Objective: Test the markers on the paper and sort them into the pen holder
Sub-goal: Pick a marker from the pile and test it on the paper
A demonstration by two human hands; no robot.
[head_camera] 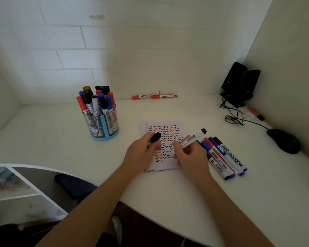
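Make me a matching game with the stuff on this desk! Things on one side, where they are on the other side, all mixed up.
Things:
1. black cap
2. white marker
3. two red markers
4. mouse

Places:
A. by the back wall
B. in the right hand
C. far right on the desk
D. in the left hand

Pairs: 1-D, 2-B, 3-A, 4-C

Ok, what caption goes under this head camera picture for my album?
Right hand holds a black marker over the tick-covered paper while left hand holds a black cap.
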